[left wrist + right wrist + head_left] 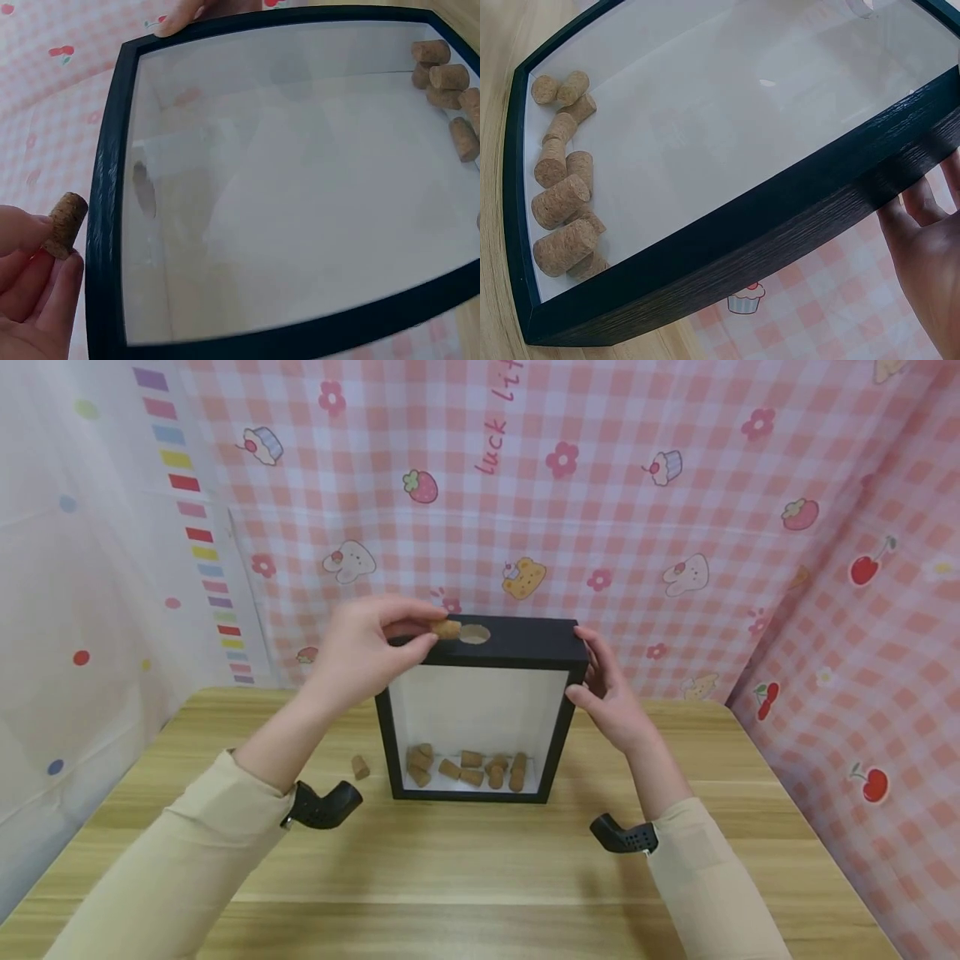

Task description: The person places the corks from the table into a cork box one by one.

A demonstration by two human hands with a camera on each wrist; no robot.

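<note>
A black shadow box frame [517, 647] with a clear front stands upright on the table. Its top edge has a round hole [474, 634]. Just left of that hole, my left hand [367, 647] pinches a cork [447, 629] between thumb and fingers; the left wrist view shows this cork [66, 223] outside the frame's top edge. My right hand [611, 697] grips the frame's upper right corner, thumb at the front and fingers along the side. Several corks [561, 202] lie in a loose pile along the bottom inside the frame.
One loose cork [361, 767] lies on the wooden table [420, 877], left of the frame. A pink checked curtain [480, 527] hangs behind the table, and another covers the right side. White dotted cloth [97, 568] hangs at the left.
</note>
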